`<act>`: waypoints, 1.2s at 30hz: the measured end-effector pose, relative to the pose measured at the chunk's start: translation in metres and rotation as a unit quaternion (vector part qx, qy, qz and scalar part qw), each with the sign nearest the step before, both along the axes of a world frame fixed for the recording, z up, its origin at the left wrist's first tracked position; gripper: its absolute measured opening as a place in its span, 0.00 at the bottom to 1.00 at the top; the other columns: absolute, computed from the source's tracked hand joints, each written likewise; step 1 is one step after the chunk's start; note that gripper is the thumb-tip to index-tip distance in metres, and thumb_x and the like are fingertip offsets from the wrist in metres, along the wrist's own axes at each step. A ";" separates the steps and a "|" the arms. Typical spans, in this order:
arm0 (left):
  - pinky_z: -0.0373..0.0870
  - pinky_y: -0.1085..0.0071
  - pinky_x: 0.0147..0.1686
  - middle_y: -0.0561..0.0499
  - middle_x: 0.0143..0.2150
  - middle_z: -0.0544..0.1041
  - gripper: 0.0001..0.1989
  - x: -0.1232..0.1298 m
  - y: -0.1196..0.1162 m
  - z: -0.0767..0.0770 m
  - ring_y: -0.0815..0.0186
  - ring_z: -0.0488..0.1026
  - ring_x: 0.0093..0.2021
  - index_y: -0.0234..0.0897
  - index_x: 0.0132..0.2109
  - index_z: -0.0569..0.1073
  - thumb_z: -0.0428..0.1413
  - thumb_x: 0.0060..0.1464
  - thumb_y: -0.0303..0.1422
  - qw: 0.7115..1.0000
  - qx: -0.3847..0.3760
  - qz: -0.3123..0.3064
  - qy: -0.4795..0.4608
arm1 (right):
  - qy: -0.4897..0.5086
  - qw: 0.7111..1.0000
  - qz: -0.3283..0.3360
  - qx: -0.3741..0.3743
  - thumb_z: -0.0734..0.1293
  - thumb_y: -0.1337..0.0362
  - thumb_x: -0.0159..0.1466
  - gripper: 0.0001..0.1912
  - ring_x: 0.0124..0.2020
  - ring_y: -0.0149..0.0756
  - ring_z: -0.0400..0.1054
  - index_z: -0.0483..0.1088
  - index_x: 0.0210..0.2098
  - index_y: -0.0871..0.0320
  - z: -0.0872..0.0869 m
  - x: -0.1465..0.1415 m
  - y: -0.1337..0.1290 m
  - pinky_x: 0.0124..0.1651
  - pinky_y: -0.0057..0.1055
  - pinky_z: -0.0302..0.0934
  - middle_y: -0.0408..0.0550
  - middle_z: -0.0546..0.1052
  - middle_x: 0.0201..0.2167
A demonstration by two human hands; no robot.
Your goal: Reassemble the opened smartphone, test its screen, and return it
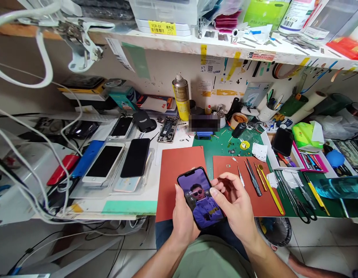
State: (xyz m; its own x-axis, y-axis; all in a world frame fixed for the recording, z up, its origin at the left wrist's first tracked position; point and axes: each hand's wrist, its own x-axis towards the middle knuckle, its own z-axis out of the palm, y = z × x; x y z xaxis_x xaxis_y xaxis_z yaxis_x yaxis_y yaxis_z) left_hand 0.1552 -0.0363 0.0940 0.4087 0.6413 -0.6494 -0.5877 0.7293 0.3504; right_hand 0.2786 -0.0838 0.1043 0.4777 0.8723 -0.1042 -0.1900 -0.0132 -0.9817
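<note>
A black-framed phone [200, 204] with a lit purple picture on its screen is tilted over the front edge of a reddish-brown mat [179, 162]. Wrapped round its left side and lower back is my left hand [184, 216]. At the phone's right edge is my right hand [235, 204], its thumb over the screen's edge and its fingers curled; whether it grips the phone is hard to tell. Tweezers, screwdrivers and a yellow-handled tool [273, 193] lie right of my right hand, partly on a second reddish-brown mat [225, 164].
Several phones lie at the left, one a white-framed phone [104, 163] on a plastic case. An opened phone [168, 130] and a yellow spray can [181, 96] stand behind. White cables [19, 154] hang at far left. A shelf [179, 44] overhangs the bench. A bin [275, 231] sits below right.
</note>
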 end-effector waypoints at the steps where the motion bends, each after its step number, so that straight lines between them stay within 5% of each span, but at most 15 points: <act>1: 0.77 0.45 0.64 0.32 0.55 0.86 0.42 -0.001 -0.001 -0.003 0.41 0.82 0.60 0.28 0.65 0.79 0.52 0.67 0.63 1.000 -0.001 -0.009 -0.004 | -0.007 1.000 0.004 0.004 0.78 0.52 0.67 0.20 0.44 0.36 0.74 0.75 0.55 0.50 0.001 0.001 0.001 0.50 0.33 0.72 0.48 0.80 0.46; 6: 0.76 0.45 0.65 0.33 0.59 0.84 0.41 -0.003 -0.007 -0.017 0.41 0.81 0.63 0.31 0.66 0.78 0.56 0.65 0.63 0.999 0.013 -0.037 -0.030 | -0.058 0.997 0.041 0.012 0.76 0.52 0.70 0.22 0.46 0.36 0.76 0.78 0.62 0.46 0.007 0.012 0.008 0.46 0.30 0.74 0.51 0.77 0.58; 12: 0.77 0.48 0.65 0.36 0.58 0.85 0.35 0.004 -0.010 -0.015 0.45 0.82 0.62 0.33 0.67 0.77 0.53 0.70 0.57 0.999 0.004 -0.034 0.006 | -0.029 0.990 0.133 -0.030 0.71 0.47 0.72 0.21 0.25 0.27 0.67 0.81 0.61 0.44 0.015 0.024 0.014 0.16 0.24 0.58 0.49 0.80 0.53; 17: 0.77 0.48 0.65 0.35 0.59 0.84 0.35 0.009 -0.013 -0.018 0.45 0.81 0.63 0.32 0.66 0.78 0.53 0.70 0.57 1.000 0.009 -0.023 0.009 | -0.006 0.990 0.133 -0.048 0.72 0.45 0.72 0.20 0.18 0.22 0.60 0.84 0.56 0.47 0.014 0.025 0.014 0.15 0.22 0.54 0.46 0.80 0.38; 22: 0.77 0.48 0.65 0.36 0.59 0.84 0.39 0.008 -0.016 -0.029 0.44 0.81 0.62 0.34 0.65 0.79 0.61 0.62 0.61 0.997 0.057 -0.041 -0.021 | 0.013 0.993 0.102 -0.063 0.74 0.43 0.70 0.21 0.15 0.19 0.57 0.87 0.51 0.51 0.013 0.026 0.014 0.13 0.21 0.52 0.46 0.80 0.34; 30: 0.77 0.48 0.65 0.36 0.56 0.86 0.39 0.011 -0.019 -0.027 0.45 0.82 0.61 0.33 0.64 0.80 0.61 0.62 0.61 0.994 0.100 -0.050 0.000 | 0.035 0.991 0.074 -0.106 0.78 0.41 0.63 0.27 0.10 0.26 0.59 0.86 0.44 0.59 0.010 0.030 0.014 0.11 0.24 0.58 0.37 0.68 0.15; 36: 0.77 0.48 0.64 0.37 0.58 0.85 0.43 0.009 -0.016 -0.029 0.45 0.82 0.61 0.37 0.71 0.74 0.60 0.62 0.63 0.984 0.148 -0.100 -0.006 | 0.053 0.988 0.083 -0.117 0.80 0.41 0.60 0.26 0.09 0.26 0.59 0.81 0.38 0.58 0.009 0.031 0.015 0.09 0.23 0.58 0.40 0.76 0.18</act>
